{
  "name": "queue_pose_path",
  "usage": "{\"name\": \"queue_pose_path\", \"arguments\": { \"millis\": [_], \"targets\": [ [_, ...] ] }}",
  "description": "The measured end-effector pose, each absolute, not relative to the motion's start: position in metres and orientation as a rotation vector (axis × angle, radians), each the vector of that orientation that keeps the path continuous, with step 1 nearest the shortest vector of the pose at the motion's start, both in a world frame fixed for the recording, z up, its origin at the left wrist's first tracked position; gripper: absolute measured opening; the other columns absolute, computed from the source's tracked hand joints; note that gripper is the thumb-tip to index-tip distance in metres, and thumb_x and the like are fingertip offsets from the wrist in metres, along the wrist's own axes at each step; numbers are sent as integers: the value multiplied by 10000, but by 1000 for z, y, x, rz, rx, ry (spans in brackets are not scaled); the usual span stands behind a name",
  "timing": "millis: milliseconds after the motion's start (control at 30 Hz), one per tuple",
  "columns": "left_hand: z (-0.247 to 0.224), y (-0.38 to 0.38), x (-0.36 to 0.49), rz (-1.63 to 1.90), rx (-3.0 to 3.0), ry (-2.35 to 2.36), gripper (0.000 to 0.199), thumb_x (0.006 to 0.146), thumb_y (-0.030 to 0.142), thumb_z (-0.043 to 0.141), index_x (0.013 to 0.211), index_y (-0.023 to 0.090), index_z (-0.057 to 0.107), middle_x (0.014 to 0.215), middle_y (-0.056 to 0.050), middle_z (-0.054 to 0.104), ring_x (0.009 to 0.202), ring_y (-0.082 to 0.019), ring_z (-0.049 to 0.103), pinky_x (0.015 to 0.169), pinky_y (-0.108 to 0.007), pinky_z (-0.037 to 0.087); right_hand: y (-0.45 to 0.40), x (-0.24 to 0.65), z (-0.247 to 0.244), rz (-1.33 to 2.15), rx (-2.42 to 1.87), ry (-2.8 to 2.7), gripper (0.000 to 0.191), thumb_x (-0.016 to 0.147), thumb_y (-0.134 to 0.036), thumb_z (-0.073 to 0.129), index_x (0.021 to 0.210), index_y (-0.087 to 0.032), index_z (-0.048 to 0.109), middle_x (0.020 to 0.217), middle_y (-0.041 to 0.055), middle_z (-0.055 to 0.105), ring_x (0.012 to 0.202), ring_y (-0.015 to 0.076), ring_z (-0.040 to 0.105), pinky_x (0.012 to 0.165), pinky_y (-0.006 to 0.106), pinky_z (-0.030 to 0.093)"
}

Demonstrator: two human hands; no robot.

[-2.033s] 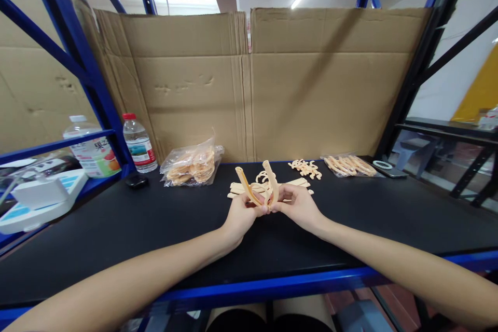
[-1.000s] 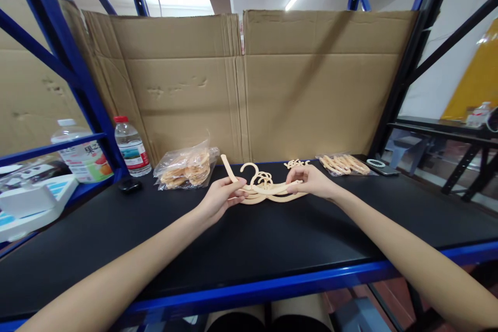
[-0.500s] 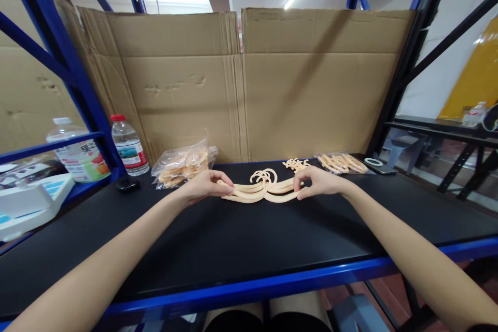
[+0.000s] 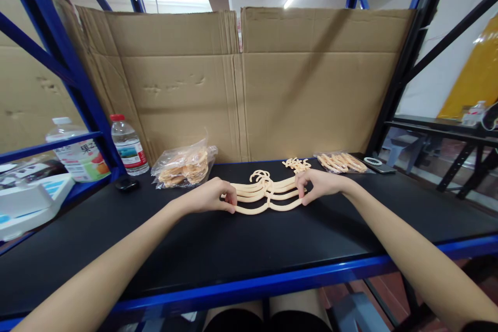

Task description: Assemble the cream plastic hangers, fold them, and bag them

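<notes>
Several beige clothes hangers (image 4: 249,197) lie in a row on the black tabletop (image 4: 249,249), their curled hooks pointing away from me. The nearest hanger (image 4: 252,211) sits a little apart from the others, closer to me. My left hand (image 4: 220,195) pinches its left end between thumb and fingers. At the opposite end, my right hand (image 4: 313,187) grips the right tip with thumb and fingers. Behind my right hand is a small pile of beige curled pieces (image 4: 296,164), partly hidden.
Plastic-wrapped beige items (image 4: 184,166) lie at the back left, and a flat clear pack (image 4: 342,162) at the back right beside a phone (image 4: 383,167). A red-capped bottle (image 4: 129,148) and black mouse (image 4: 127,184) stand left. Cardboard (image 4: 311,88) walls the back.
The nearest hanger has come away from the row towards me, with both hands at its ends. My left hand has shifted slightly right and nearer.
</notes>
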State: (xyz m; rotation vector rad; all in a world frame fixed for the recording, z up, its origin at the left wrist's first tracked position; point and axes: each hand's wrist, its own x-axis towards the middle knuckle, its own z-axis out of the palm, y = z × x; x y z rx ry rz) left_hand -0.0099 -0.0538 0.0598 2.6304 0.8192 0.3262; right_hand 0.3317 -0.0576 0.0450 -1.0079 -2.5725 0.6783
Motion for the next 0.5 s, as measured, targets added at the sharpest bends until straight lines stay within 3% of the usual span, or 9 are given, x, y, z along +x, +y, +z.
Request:
{"name": "queue_pose_path", "arguments": {
  "millis": [300,400,500],
  "targets": [
    [58,-54,-10,297,2737,940,65,719,237,652,692,208,704,658,-10,647,619,-159,580,596,-224,372,-54,334,40,582,-1070,-2586,127,690,-299,716,701,-173,725,691,24,633,708,166,563,674,289,435],
    [58,-59,-9,340,2788,1038,66,684,185,644,733,193,687,742,-39,631,686,-190,567,624,-253,374,-60,332,42,483,-1138,-2581,95,673,-242,718,730,-168,702,758,35,635,743,181,575,704,307,451],
    [54,-71,1,422,2901,1167,131,720,202,618,838,169,661,834,-82,626,826,-245,558,710,-300,403,-71,321,41,391,-1137,-2539,202,685,-229,704,876,-168,680,907,69,644,860,218,591,788,348,467]
  ]
}}
